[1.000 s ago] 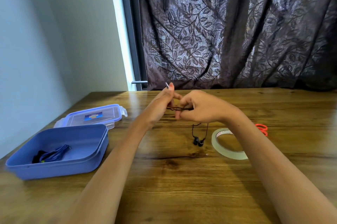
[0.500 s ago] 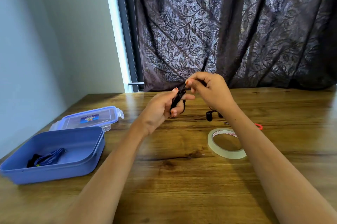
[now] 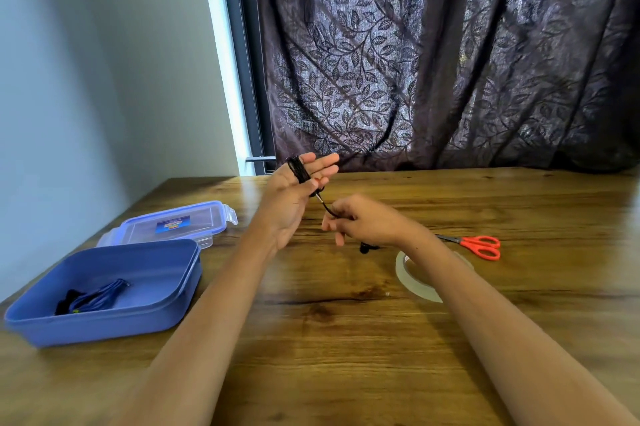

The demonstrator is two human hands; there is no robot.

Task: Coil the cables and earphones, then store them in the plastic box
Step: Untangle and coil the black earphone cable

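Wooden table, backed by a dark leaf-patterned curtain: the surface on which the following items are being kept.

Item 1. Plastic box, blue and open, is being kept at the left edge, with its lid lying just behind it. One bundled blue cable is being stored inside. Something dark is lying beside it that cannot be identified. This share of the task is being judged complete.

Item 2. Earphones, black. The cord is being wound round the straight fingers of the left hand, which is raised above the table, and is being pinned there by the thumb. The loose run is being pinched in the curled fingers of the right hand, which is lower and just beside. The earbuds are being left dangling under that hand, near the table; whether the wood is being touched cannot be told. Coiling is being judged mostly done. A short tail is awaiting winding, after which the bundle is to be stored in the box.

Item 3. Tape roll and red scissors are being kept to the right, and neither is being touched.
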